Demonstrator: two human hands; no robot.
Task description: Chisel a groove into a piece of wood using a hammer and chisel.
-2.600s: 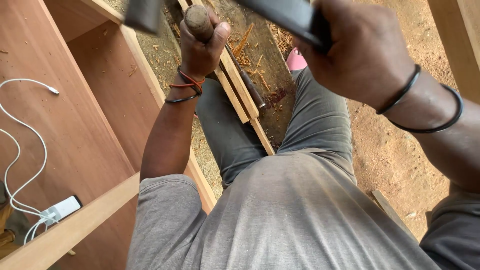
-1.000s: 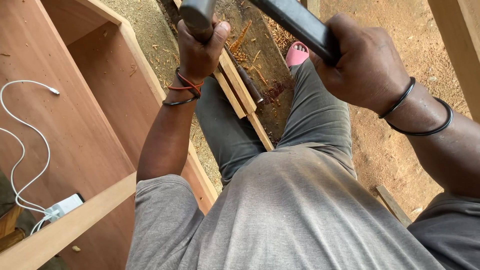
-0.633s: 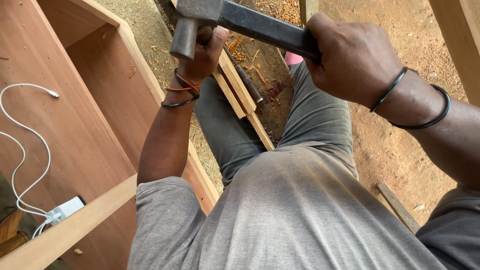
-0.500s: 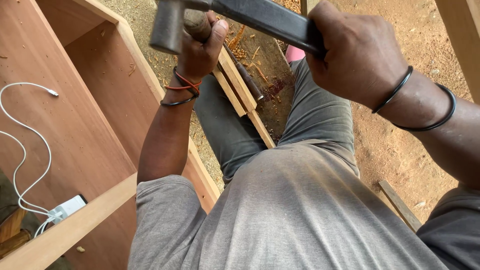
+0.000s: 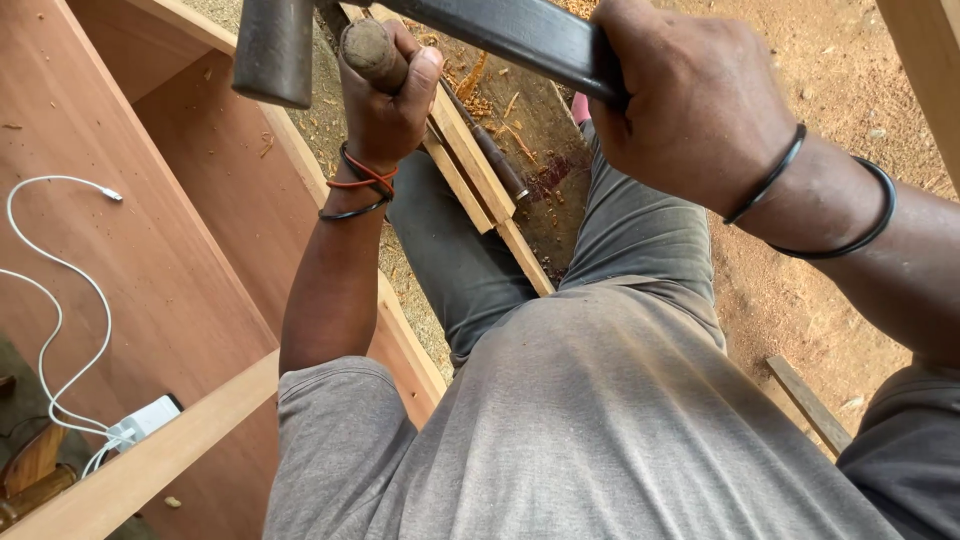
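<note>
From the head view, the left hand (image 5: pixel 390 95) is wrapped tight around a chisel (image 5: pixel 372 52), its wooden handle upright at far centre. The right hand (image 5: pixel 690 100) clenches a hammer (image 5: pixel 500 30), whose dark head hangs just left of the chisel, above the wooden cabinet (image 5: pixel 150 230).

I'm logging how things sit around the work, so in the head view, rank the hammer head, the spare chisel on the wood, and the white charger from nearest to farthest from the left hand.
1. Hammer head, just left of the left hand.
2. Spare chisel, lying on the wood to its right.
3. White charger, far down at lower left.
</note>
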